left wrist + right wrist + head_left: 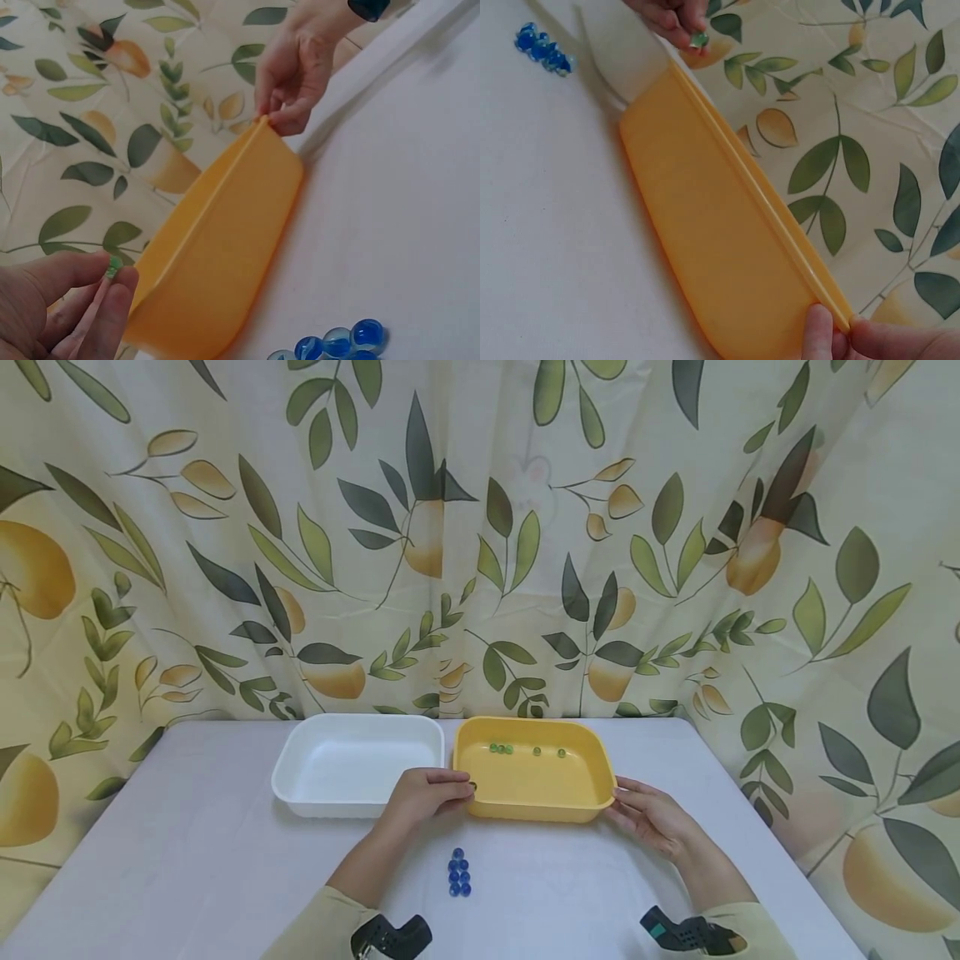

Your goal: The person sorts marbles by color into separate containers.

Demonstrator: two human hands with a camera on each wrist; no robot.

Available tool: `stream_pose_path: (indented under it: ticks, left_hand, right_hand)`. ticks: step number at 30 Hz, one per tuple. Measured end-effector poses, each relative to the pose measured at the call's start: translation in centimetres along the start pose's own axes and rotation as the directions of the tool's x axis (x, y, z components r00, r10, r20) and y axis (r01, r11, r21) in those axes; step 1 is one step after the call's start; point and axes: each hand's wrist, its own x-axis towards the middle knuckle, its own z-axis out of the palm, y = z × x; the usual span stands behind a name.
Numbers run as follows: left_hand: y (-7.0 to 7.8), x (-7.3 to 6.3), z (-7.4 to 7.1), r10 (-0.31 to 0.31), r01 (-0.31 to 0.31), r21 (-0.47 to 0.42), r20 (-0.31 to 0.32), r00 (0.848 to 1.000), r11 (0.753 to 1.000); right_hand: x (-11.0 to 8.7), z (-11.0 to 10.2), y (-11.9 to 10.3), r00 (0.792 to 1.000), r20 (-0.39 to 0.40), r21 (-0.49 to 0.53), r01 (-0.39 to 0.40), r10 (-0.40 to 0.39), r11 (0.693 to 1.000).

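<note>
Between its thumb and fingers, my left hand [426,793] pinches a green marble [114,266] at the left end of a yellow tray [532,811]. At the tray's other end, my right hand [649,814] grips the rim, thumb on one side and fingers on the other, as the right wrist view shows. Several green marbles [501,749] lie inside the yellow tray, toward its back wall. On the table in front of the trays sits a small cluster of blue marbles [459,877], lined up roughly in two columns.
A white tray [352,768] stands to the left of the yellow one, close beside it. Both rest near the back edge of a table with a white cover [195,860]. Behind the table hangs a curtain [465,635] printed with leaves and fruit.
</note>
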Motion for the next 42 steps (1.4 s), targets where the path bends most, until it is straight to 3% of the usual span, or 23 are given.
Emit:
stream_pose_path:
  ticks: [13, 20, 24, 31, 42]
  left_hand:
    - [1.5, 2.0, 0.9, -0.027, 0.032, 0.081, -0.063, 0.998, 0.996]
    - [2.4, 3.2, 1.3, -0.046, 0.05, 0.058, -0.067, 0.997, 0.997]
    - [2.6, 4.2, 1.4, -0.082, 0.092, 0.094, -0.106, 0.991, 0.991]
    - [2.9, 5.5, 1.7, -0.074, 0.085, 0.074, -0.139, 0.988, 0.994]
    - [3.5, 7.2, 2.4, -0.105, 0.122, 0.064, -0.217, 0.971, 0.99]
  right_hand:
    - [-0.1, -0.2, 0.0, 1.0, -0.004, -0.015, 0.001, -0.001, 1.0]
    - [0.0, -0.4, 0.2, 1.0, -0.012, -0.018, 0.001, -0.001, 1.0]
    - [0.0, -0.3, 0.3, 1.0, -0.014, -0.031, 0.005, -0.006, 0.999]
    - [0.0, -0.4, 0.2, 1.0, -0.011, -0.027, 0.007, -0.008, 1.0]
    - [0.1, -0.2, 0.1, 1.0, -0.016, -0.031, 0.005, -0.006, 1.0]
